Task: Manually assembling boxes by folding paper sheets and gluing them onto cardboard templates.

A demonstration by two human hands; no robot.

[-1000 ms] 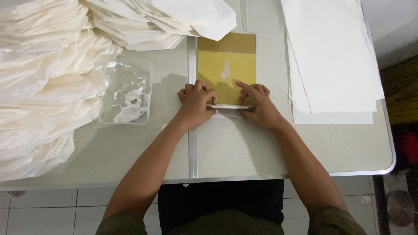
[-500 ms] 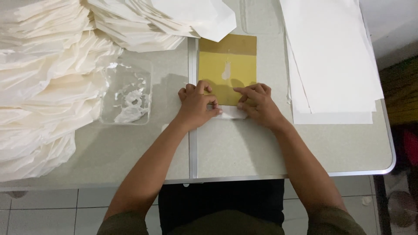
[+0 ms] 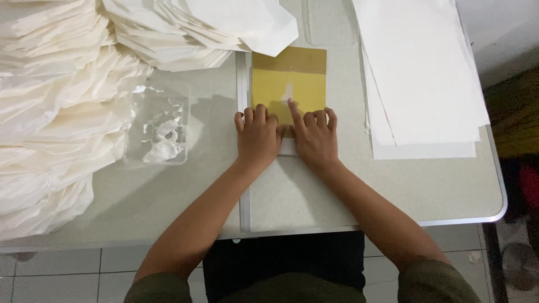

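- Our left hand (image 3: 257, 134) lies flat, fingers close together and bent, pressing on the near edge of the yellow card (image 3: 288, 84) in the middle of the table (image 3: 393, 185).
- Our right hand (image 3: 314, 137) lies just beside it, touching it at the thumb side; the forefinger stretches out onto the card and the other fingers are curled down.
- A strip of white paper (image 3: 287, 148) shows between and below the two hands; both cover most of it, so we cannot tell its shape or whether either hand grips it.
- The far part of the card is darker, and a heap of folded white paper (image 3: 196, 28) overlaps its far left corner.
- More white paper piles (image 3: 50, 112) fill the left side, cut off by the frame.
- A clear plastic tray (image 3: 158, 126) with white scraps sits left of our hands; what the scraps are is hard to make out.
- A stack of flat white sheets (image 3: 421, 73) lies to the right, its top cut off.
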